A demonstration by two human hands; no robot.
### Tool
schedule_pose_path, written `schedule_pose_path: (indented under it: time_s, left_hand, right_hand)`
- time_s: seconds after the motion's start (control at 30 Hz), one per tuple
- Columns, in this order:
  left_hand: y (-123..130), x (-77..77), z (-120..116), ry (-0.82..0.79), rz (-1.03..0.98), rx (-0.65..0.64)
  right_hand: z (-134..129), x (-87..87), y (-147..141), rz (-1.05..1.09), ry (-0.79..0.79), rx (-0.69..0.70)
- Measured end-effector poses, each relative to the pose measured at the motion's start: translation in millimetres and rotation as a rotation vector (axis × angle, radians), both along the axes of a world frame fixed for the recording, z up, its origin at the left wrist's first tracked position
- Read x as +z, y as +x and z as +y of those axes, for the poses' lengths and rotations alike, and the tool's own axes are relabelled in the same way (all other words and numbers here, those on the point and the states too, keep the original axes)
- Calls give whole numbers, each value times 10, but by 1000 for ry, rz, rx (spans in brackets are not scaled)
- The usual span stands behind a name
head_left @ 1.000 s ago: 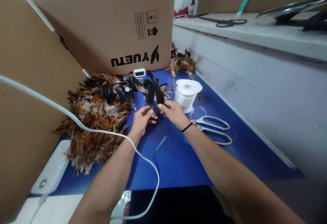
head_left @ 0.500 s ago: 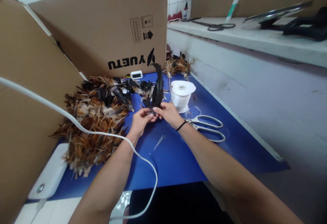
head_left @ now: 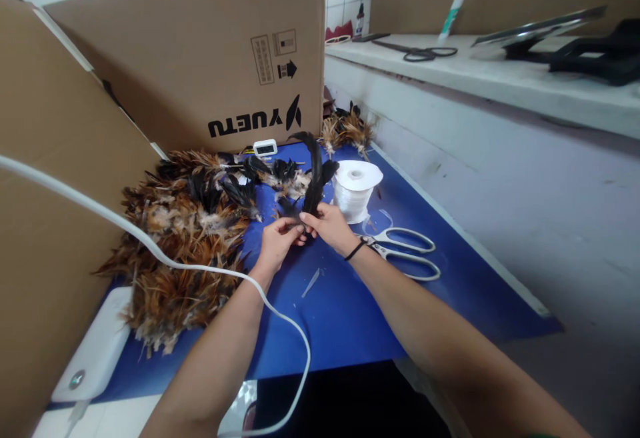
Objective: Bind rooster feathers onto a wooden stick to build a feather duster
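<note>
Black feathers stand up from between my two hands, the longest one curling over to the left at its tip. My right hand pinches their base between thumb and fingers. My left hand is closed at the lower left of the same feathers, its fingertips together on the quill ends; the exact grip is partly hidden. Just beyond my right hand stands a white spool wound with ribbon. Scissors with pale handles lie by my right wrist. A large heap of brown feathers spreads to the left.
Small black feather bunches lie behind my hands near a little white display. Cardboard walls the back and left. A white cable crosses over my left forearm. Black scissors rest on the ledge.
The black feathers have tilted and fanned out to the right, with a second tip now showing beside the long one. Both hands stay close together in nearly the same place.
</note>
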State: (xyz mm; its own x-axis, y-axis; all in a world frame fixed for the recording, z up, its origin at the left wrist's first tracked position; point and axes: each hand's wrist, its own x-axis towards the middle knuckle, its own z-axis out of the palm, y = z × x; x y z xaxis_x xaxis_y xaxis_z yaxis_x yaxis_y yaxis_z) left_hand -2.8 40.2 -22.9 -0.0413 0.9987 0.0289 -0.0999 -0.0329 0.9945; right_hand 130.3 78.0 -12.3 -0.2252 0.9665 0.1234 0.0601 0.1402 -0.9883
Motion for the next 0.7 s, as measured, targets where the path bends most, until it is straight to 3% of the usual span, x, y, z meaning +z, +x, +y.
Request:
schedule_pose_path:
  time_s: [0.17, 0.43, 0.7]
  left_hand:
    - [3, 8, -13, 26, 3, 43]
    - [-23, 14, -20, 25, 180, 122]
    - [-124, 0, 10, 78, 106, 244]
  right_hand:
    - [-16, 15, -1, -5, -20, 18]
    - [-65, 68, -11, -13, -83, 19]
    - [-33, 116, 19, -18, -78, -59]
